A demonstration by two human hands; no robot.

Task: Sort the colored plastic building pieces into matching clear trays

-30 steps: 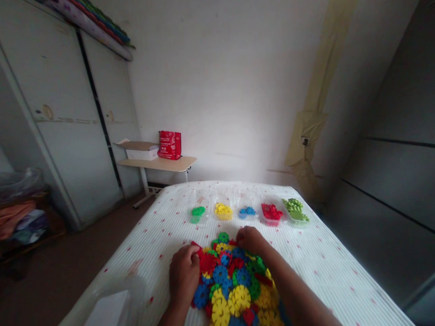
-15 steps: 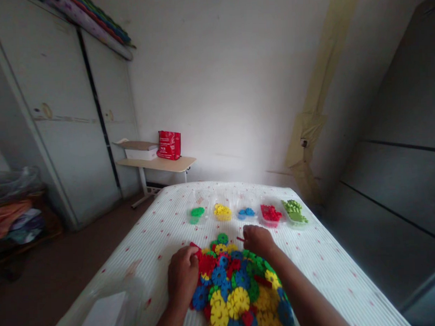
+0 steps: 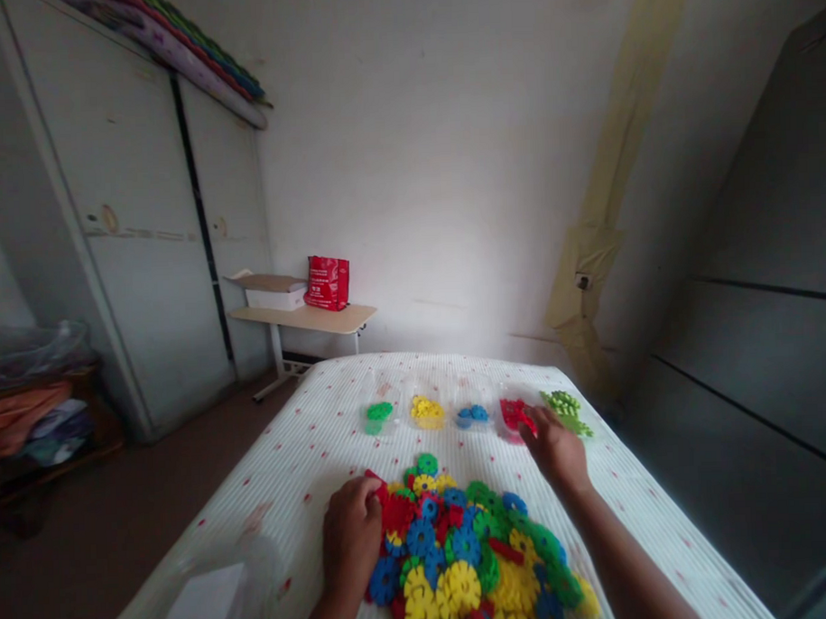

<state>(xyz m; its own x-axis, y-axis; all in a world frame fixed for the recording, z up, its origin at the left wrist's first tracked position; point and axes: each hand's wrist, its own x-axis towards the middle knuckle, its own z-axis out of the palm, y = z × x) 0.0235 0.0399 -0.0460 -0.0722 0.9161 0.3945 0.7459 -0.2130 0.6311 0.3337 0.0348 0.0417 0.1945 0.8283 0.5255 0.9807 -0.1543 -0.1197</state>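
On the table lies a large pile of plastic snowflake building discs [image 3: 456,588] in yellow, blue, green and red. My left hand [image 3: 353,533] is at the pile's left edge, its fingers closed on a red plastic piece [image 3: 374,478] that sticks out past the fingertips. My right hand [image 3: 557,449] reaches over the clear tub of red pieces [image 3: 513,412]; its thumb and fingers look apart at the near right side of the tub, touching or just above the pieces. Part of the tub is hidden by that hand.
Beside the red tub stand clear tubs with blue discs [image 3: 472,414], yellow discs [image 3: 426,408], green discs [image 3: 379,414] and light green pieces [image 3: 564,405]. A clear container with a white block [image 3: 203,606] sits front left. A side table [image 3: 332,319] holds a red bag [image 3: 328,283].
My right hand has moved right and away from the pile to the red tub, carrying a thin red piece; its fingers have spread. My left hand stays by the pile. The view has shifted slightly.
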